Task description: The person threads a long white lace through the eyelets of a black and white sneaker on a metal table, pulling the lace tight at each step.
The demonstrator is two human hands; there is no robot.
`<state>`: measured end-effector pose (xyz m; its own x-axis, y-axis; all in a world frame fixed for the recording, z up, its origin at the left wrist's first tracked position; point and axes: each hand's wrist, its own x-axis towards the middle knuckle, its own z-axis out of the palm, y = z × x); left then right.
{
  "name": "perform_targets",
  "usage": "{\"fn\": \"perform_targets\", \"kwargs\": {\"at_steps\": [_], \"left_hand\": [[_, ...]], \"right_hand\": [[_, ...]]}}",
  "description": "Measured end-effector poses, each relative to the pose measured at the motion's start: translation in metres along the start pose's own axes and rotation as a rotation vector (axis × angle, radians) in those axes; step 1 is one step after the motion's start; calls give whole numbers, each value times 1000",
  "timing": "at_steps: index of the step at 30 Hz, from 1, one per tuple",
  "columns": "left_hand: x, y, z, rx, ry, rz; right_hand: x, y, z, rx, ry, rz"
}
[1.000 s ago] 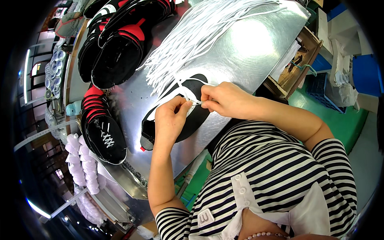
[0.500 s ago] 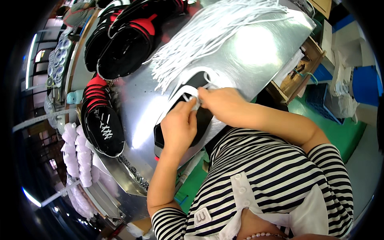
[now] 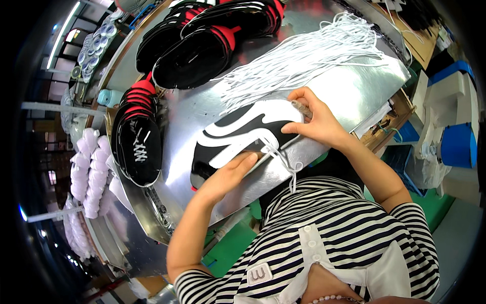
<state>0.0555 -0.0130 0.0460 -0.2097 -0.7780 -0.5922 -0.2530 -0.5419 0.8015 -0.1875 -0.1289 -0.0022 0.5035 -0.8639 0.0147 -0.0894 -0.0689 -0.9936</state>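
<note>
A black shoe upper (image 3: 234, 130) with wide white curved stripes lies spread across the metal tabletop, one side facing up. My right hand (image 3: 320, 120) grips its right end, thumb on top and fingers curled round the far edge. A greyish-brown wrap shows by one of those fingertips. Along the near edge, my left hand (image 3: 230, 175) is closed on the upper, its fingertips partly hidden under the material. A white shoelace (image 3: 292, 172) is threaded near that edge, and its looped ends hang toward my striped shirt.
Loose white laces (image 3: 304, 55) lie in a long bundle beyond the upper. Black uppers with red tongues (image 3: 195, 58) are piled at the far left, and a nested row of laced uppers (image 3: 137, 144) stands at the left edge. An open wooden drawer (image 3: 400, 114) sits at the right.
My hands have moved apart from the lace area. The upper now lies turned with its striped side up, and the lace ends hang free on the near side. My view has shifted slightly.
</note>
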Motion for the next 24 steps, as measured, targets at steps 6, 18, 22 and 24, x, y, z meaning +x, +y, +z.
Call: {"fn": "perform_targets", "kwargs": {"at_steps": [6, 18, 22, 24], "left_hand": [[22, 10, 2, -142, 89, -280], [32, -8, 5, -74, 392, 159], [33, 4, 9, -202, 319, 69], [34, 5, 9, -183, 367, 118]], "right_hand": [[-2, -7, 10, -51, 4, 79], [-3, 14, 8, -7, 139, 175], [-3, 8, 6, -26, 98, 142], [-1, 9, 6, -51, 88, 82]]}}
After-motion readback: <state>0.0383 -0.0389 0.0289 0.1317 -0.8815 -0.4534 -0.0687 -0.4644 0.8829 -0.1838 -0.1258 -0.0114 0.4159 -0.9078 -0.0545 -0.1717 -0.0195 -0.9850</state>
